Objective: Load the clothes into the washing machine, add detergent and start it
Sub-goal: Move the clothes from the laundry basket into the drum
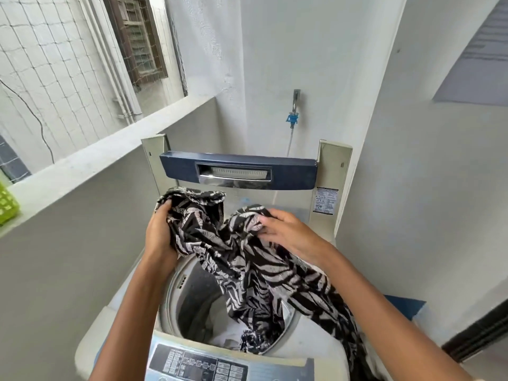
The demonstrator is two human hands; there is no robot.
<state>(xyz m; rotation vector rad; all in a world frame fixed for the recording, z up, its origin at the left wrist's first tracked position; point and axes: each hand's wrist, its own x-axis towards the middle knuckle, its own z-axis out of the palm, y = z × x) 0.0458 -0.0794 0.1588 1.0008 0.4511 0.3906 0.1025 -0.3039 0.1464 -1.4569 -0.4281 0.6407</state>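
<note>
A black-and-white patterned garment (247, 259) hangs over the open drum (192, 301) of a top-loading washing machine (310, 342). My left hand (159, 232) grips a bunched end of it at the upper left. My right hand (288, 232) pinches another fold at the upper right. Part of the cloth drops into the drum onto pale laundry (225, 336); the rest trails over the machine's right side under my right forearm. The lid (239, 171) stands raised at the back. The control panel (200, 364) lies at the front edge.
A low grey wall (82, 166) runs along the left, with a green basket (7, 199) on its ledge. A tap with a blue fitting and hose (292, 118) is on the back wall. A white wall stands close on the right.
</note>
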